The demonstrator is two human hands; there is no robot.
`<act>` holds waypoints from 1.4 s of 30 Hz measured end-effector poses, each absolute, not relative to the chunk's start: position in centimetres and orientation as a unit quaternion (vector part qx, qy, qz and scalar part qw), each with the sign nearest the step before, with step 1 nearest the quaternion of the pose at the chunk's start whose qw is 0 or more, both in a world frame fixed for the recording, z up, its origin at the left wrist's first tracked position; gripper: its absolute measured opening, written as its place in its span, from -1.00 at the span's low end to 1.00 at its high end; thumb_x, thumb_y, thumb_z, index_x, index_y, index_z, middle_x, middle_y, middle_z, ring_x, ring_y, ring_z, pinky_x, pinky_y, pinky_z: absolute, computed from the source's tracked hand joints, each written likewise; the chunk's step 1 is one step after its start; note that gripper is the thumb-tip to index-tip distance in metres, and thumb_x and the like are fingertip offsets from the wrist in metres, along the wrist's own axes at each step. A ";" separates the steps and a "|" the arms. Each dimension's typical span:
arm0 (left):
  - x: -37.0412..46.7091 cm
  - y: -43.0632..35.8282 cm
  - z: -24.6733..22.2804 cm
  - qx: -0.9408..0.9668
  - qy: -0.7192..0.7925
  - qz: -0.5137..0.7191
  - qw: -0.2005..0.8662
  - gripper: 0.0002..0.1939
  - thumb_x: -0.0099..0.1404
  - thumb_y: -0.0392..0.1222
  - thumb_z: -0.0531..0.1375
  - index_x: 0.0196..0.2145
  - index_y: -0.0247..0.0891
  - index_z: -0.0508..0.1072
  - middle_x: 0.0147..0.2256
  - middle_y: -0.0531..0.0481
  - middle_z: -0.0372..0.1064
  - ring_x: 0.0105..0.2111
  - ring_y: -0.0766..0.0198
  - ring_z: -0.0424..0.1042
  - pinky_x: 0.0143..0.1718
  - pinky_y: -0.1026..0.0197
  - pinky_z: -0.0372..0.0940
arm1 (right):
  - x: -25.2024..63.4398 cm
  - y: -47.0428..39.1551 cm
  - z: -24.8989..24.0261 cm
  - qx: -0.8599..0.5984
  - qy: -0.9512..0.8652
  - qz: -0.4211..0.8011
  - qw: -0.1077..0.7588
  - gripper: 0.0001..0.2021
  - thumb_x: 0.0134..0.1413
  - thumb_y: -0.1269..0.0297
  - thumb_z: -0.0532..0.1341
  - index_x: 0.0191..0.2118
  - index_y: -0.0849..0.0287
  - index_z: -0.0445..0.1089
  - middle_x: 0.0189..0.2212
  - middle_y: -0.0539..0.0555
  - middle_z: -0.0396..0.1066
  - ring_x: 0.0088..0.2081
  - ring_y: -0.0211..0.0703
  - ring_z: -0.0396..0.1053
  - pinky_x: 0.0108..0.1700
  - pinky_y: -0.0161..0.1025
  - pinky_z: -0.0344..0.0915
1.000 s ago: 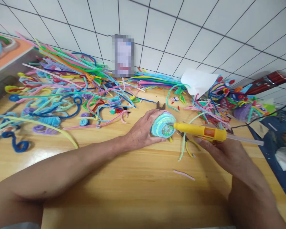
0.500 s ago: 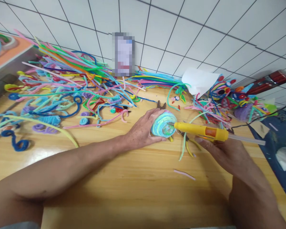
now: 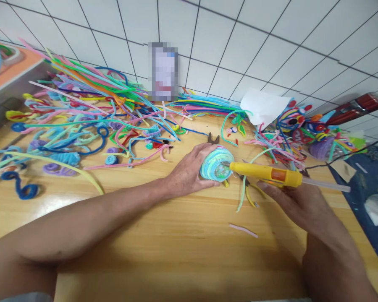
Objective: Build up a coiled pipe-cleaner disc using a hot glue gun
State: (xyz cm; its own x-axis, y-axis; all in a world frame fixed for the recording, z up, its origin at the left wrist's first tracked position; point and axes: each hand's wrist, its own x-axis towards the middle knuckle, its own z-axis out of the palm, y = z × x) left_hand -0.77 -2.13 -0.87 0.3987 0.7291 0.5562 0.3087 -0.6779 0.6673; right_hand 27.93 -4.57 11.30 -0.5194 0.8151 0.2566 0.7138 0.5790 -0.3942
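My left hand (image 3: 193,170) is wrapped around a rounded piece (image 3: 212,161) coiled with blue, green and pink pipe cleaners. Its near side shows a clear, glittery patch. In my right hand (image 3: 299,201) is a yellow hot glue gun (image 3: 261,171), its nozzle at the edge of that patch. A clear glue stick (image 3: 327,183) pokes out of the gun's back end. Pliers (image 3: 213,138) lie partly hidden behind the coiled piece. Below the gun, a pale green pipe cleaner (image 3: 242,195) crosses a yellow-handled tool (image 3: 249,196).
Heaped pipe cleaners (image 3: 82,109) cover the table's left and back. A phone (image 3: 164,71) leans on the tiled wall. At the right are a white paper (image 3: 264,107), finished colourful figures (image 3: 318,130) and a dark cable (image 3: 359,152). A short pink strip (image 3: 244,230) lies in front.
Almost nothing differs. The glue gun's nozzle has shifted very slightly against the coiled piece; both hands keep their holds.
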 end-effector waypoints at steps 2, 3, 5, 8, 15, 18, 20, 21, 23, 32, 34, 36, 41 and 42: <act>-0.8 -2.1 -0.9 0.802 0.325 0.439 0.242 0.10 0.27 0.04 0.50 0.52 -0.07 -0.03 0.41 -0.32 0.20 0.46 -0.21 0.19 0.47 -0.37 0.23 | 27.7 -4.6 11.4 -0.431 -0.870 0.118 0.208 -0.75 0.41 0.15 0.20 -0.34 0.02 0.45 -0.43 0.02 0.52 -0.46 -0.07 0.46 -0.41 -0.14 0.38; -0.8 -2.1 -0.9 0.802 0.325 0.438 0.245 0.10 0.27 0.05 0.50 0.52 -0.06 -0.04 0.41 -0.32 0.20 0.46 -0.21 0.19 0.47 -0.37 0.23 | 27.7 -4.5 11.4 -0.430 -0.871 0.116 0.208 -0.76 0.42 0.15 0.20 -0.34 0.02 0.45 -0.44 0.02 0.52 -0.46 -0.07 0.46 -0.42 -0.14 0.37; -0.8 -2.1 -0.9 0.800 0.323 0.441 0.247 0.10 0.26 0.06 0.51 0.53 -0.06 -0.04 0.41 -0.32 0.19 0.46 -0.22 0.18 0.47 -0.38 0.22 | 27.7 -4.5 11.4 -0.434 -0.868 0.112 0.212 -0.79 0.41 0.15 0.21 -0.31 0.02 0.45 -0.43 0.01 0.52 -0.48 -0.09 0.44 -0.44 -0.15 0.36; -0.7 -2.1 -1.0 0.798 0.321 0.446 0.245 0.10 0.26 0.06 0.50 0.52 -0.06 -0.03 0.41 -0.32 0.19 0.46 -0.20 0.19 0.48 -0.36 0.23 | 27.8 -4.5 11.5 -0.439 -0.863 0.117 0.222 -0.83 0.39 0.15 0.23 -0.28 0.00 0.45 -0.42 0.00 0.53 -0.50 -0.10 0.42 -0.47 -0.16 0.36; -0.7 -2.1 -0.8 0.796 0.327 0.441 0.254 0.09 0.26 0.06 0.51 0.52 -0.06 -0.01 0.41 -0.32 0.20 0.46 -0.22 0.19 0.47 -0.38 0.22 | 27.6 -4.5 11.4 -0.450 -0.856 0.133 0.215 -0.77 0.39 0.09 0.23 -0.33 -0.01 0.48 -0.37 0.06 0.57 -0.41 -0.01 0.50 -0.37 -0.07 0.43; -0.7 -2.2 -0.7 0.796 0.330 0.438 0.259 0.08 0.26 0.06 0.50 0.52 -0.07 0.00 0.41 -0.32 0.20 0.46 -0.21 0.19 0.48 -0.38 0.21 | 27.8 -4.5 11.3 -0.468 -0.848 0.135 0.209 -0.73 0.39 0.03 0.22 -0.32 -0.02 0.52 -0.39 0.06 0.57 -0.41 0.02 0.50 -0.34 -0.03 0.46; -0.7 -2.2 -0.7 0.796 0.333 0.435 0.259 0.08 0.26 0.06 0.50 0.52 -0.07 0.01 0.41 -0.32 0.20 0.46 -0.22 0.19 0.48 -0.37 0.21 | 28.0 -4.5 11.3 -0.471 -0.846 0.141 0.205 -0.73 0.39 0.00 0.22 -0.30 -0.03 0.55 -0.39 0.07 0.56 -0.41 0.03 0.49 -0.35 -0.02 0.45; -0.7 -2.2 -0.7 0.796 0.334 0.434 0.259 0.08 0.25 0.06 0.51 0.52 -0.07 0.01 0.41 -0.32 0.20 0.46 -0.22 0.19 0.48 -0.37 0.21 | 28.0 -4.5 11.2 -0.472 -0.845 0.146 0.204 -0.72 0.39 -0.01 0.22 -0.28 -0.04 0.56 -0.40 0.07 0.55 -0.42 0.03 0.49 -0.37 -0.03 0.44; -0.7 -2.2 -0.7 0.796 0.334 0.435 0.256 0.09 0.25 0.05 0.51 0.51 -0.08 0.00 0.41 -0.33 0.19 0.46 -0.21 0.18 0.48 -0.36 0.21 | 28.1 -4.5 11.3 -0.473 -0.844 0.151 0.205 -0.72 0.40 -0.03 0.22 -0.27 -0.03 0.57 -0.38 0.08 0.56 -0.43 0.04 0.49 -0.39 -0.03 0.43; -0.7 -2.1 -0.8 0.795 0.325 0.442 0.257 0.08 0.26 0.06 0.51 0.51 -0.08 0.01 0.41 -0.33 0.20 0.46 -0.20 0.19 0.48 -0.37 0.22 | 28.4 -4.4 10.9 -0.464 -0.848 0.130 0.222 -0.72 0.39 0.00 0.23 -0.31 0.01 0.52 -0.29 0.11 0.60 -0.40 0.02 0.53 -0.36 -0.04 0.47; -0.7 -2.1 -0.8 0.796 0.325 0.442 0.257 0.08 0.26 0.07 0.51 0.51 -0.08 0.01 0.41 -0.33 0.19 0.46 -0.20 0.19 0.48 -0.37 0.22 | 28.4 -4.4 10.9 -0.464 -0.847 0.131 0.224 -0.74 0.38 0.02 0.25 -0.30 0.01 0.52 -0.28 0.10 0.61 -0.40 0.01 0.53 -0.36 -0.06 0.47; -0.7 -2.1 -0.8 0.796 0.330 0.438 0.256 0.08 0.26 0.07 0.51 0.51 -0.08 0.01 0.40 -0.32 0.20 0.46 -0.20 0.19 0.48 -0.37 0.22 | 28.4 -4.4 11.0 -0.461 -0.849 0.134 0.221 -0.77 0.37 0.04 0.25 -0.29 0.00 0.52 -0.30 0.09 0.60 -0.38 0.03 0.54 -0.33 -0.05 0.48; -0.7 -2.1 -0.7 0.798 0.330 0.436 0.254 0.09 0.26 0.05 0.51 0.52 -0.06 -0.01 0.41 -0.32 0.20 0.46 -0.22 0.19 0.48 -0.39 0.21 | 28.0 -4.3 11.5 -0.455 -0.856 0.137 0.205 -0.76 0.39 0.05 0.23 -0.29 -0.01 0.52 -0.36 0.08 0.58 -0.37 0.03 0.52 -0.32 -0.05 0.47; -0.7 -2.1 -0.7 0.798 0.329 0.437 0.252 0.09 0.26 0.05 0.51 0.52 -0.06 -0.01 0.41 -0.32 0.20 0.46 -0.22 0.19 0.48 -0.39 0.21 | 27.9 -4.3 11.5 -0.456 -0.856 0.134 0.204 -0.76 0.39 0.05 0.23 -0.30 0.00 0.51 -0.36 0.08 0.58 -0.38 0.02 0.52 -0.33 -0.05 0.46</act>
